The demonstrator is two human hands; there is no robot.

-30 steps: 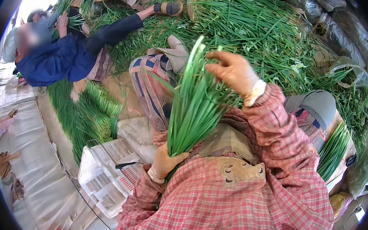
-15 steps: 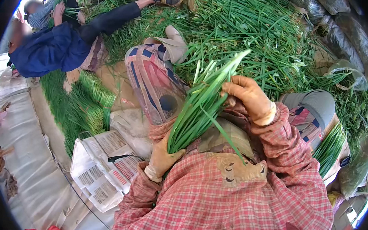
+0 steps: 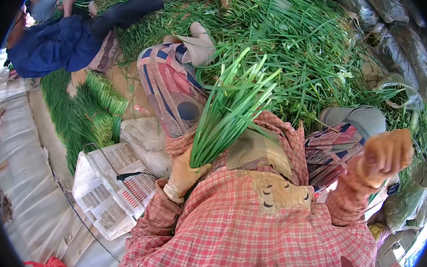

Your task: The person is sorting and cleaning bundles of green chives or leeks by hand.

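Note:
My left hand (image 3: 182, 174), in a tan glove, grips the base of a bunch of long green leaves (image 3: 224, 119) and holds it upright over my lap, the tips fanning out above my knee. My right hand (image 3: 386, 156), also gloved, is out to the right beside my other knee, well apart from the bunch, with its fingers curled shut. A thin green blade shows just above it; I cannot tell whether the hand holds it. My sleeves and apron are red plaid.
A big loose pile of green leaves (image 3: 301, 40) lies past my legs. Tied bundles (image 3: 94, 114) lie in rows at left beside a white plastic crate (image 3: 113, 191). A person in blue (image 3: 55, 45) sits at far left. Plastic bags (image 3: 404, 198) lie at right.
My right hand left the top of the bunch and swung down to the right, closing into a fist. My left hand kept its grip, and the bunch stands more upright.

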